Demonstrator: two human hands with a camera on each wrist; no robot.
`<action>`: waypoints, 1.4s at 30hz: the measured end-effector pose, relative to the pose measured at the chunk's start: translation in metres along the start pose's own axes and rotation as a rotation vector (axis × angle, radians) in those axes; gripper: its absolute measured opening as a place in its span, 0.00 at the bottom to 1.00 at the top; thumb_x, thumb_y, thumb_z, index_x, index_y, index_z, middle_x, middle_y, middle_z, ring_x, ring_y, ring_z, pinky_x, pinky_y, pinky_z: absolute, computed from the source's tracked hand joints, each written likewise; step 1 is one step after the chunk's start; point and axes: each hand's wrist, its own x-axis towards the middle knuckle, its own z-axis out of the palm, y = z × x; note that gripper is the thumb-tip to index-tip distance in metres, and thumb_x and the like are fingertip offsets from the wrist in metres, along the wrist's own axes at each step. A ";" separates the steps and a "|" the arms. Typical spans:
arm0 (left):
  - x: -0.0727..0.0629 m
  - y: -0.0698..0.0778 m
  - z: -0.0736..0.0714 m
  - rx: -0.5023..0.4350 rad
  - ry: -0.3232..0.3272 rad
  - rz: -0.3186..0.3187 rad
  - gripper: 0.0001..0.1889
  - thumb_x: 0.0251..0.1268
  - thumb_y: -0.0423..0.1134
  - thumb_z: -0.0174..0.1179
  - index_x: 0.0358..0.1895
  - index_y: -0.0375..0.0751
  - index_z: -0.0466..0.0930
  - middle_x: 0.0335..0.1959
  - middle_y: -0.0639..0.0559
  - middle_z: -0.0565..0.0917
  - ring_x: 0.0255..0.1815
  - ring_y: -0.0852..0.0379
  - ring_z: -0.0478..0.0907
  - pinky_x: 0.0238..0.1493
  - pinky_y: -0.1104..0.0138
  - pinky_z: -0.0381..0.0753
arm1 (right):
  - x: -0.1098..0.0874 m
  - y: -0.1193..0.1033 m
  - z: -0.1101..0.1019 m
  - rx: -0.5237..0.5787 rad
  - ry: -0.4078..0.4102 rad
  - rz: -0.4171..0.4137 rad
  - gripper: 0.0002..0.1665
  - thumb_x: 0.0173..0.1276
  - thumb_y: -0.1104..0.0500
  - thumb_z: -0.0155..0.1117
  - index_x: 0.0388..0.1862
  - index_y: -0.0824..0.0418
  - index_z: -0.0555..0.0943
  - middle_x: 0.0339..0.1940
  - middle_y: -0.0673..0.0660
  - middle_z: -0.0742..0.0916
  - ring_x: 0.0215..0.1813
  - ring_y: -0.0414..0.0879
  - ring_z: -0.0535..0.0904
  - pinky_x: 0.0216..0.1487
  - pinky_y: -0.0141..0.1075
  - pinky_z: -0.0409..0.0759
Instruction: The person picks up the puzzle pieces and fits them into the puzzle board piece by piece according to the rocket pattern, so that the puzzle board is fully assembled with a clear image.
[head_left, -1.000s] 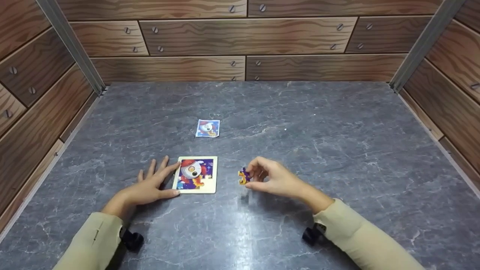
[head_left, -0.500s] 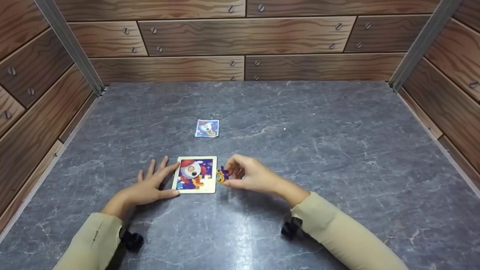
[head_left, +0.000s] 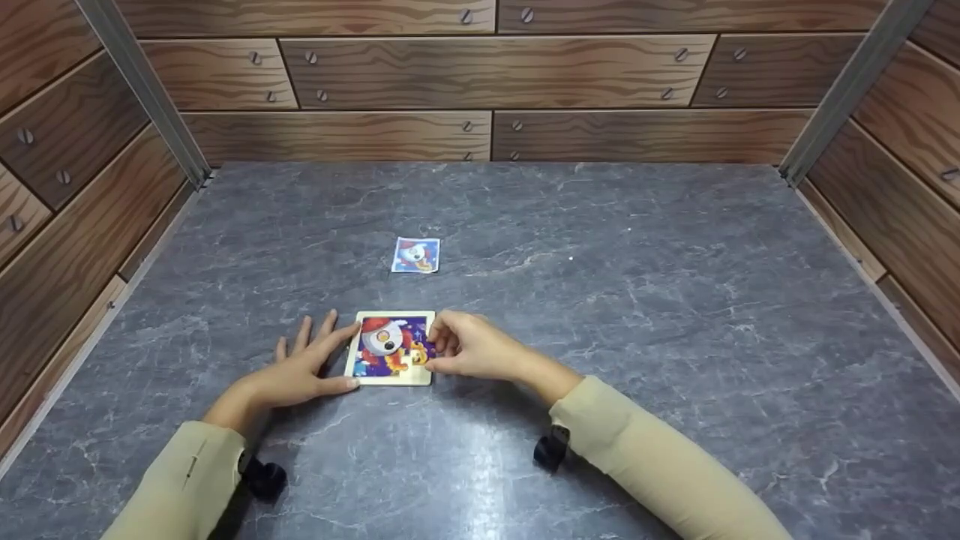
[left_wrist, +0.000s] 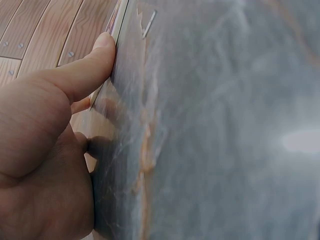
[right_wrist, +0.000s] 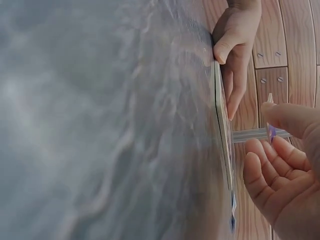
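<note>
A small jigsaw puzzle in a cream frame lies flat on the table, its picture a white-headed cartoon figure in red. My left hand rests with fingers spread at the frame's left side, index fingertip and thumb at its edge. From the right, my right hand pinches a purple-and-yellow puzzle piece between thumb and fingers. In the head view the piece overlaps the right part of the picture, by a bare cream patch at the lower right. Edge-on in the right wrist view, it stands off the board.
Beyond the puzzle lies a small picture card with a similar figure. The grey marbled tabletop is bounded by wood-patterned walls and metal corner posts. Dark wrist cameras hang under both sleeves.
My right hand has moved left with the puzzle piece, from the bare table beside the frame to over the board's right part. My left hand has stayed at the frame's left edge.
</note>
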 end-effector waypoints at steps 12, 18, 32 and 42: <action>0.000 -0.001 0.000 -0.001 0.003 0.000 0.44 0.59 0.60 0.57 0.75 0.54 0.46 0.74 0.41 0.29 0.69 0.38 0.16 0.57 0.38 0.14 | 0.015 0.000 0.014 -0.116 -0.046 0.042 0.17 0.48 0.60 0.75 0.32 0.65 0.76 0.25 0.50 0.78 0.28 0.39 0.73 0.32 0.29 0.75; 0.000 -0.001 0.000 0.001 0.007 -0.003 0.44 0.59 0.61 0.57 0.75 0.54 0.46 0.74 0.41 0.29 0.69 0.39 0.16 0.57 0.38 0.14 | 0.018 -0.003 0.017 -0.194 -0.094 0.052 0.17 0.48 0.60 0.75 0.32 0.64 0.77 0.27 0.50 0.78 0.31 0.41 0.72 0.36 0.31 0.73; 0.000 0.001 0.002 -0.008 0.002 -0.029 0.44 0.58 0.61 0.57 0.75 0.55 0.46 0.74 0.42 0.29 0.69 0.39 0.15 0.57 0.38 0.14 | 0.018 -0.001 0.016 -0.165 -0.085 0.033 0.18 0.49 0.60 0.75 0.36 0.64 0.78 0.26 0.52 0.80 0.29 0.40 0.73 0.35 0.32 0.73; 0.000 0.000 0.001 0.006 0.001 -0.024 0.44 0.58 0.61 0.57 0.75 0.55 0.45 0.74 0.42 0.29 0.69 0.38 0.16 0.57 0.38 0.14 | 0.019 -0.003 0.019 -0.218 -0.061 0.080 0.15 0.49 0.59 0.75 0.30 0.63 0.79 0.26 0.50 0.79 0.31 0.41 0.73 0.37 0.32 0.73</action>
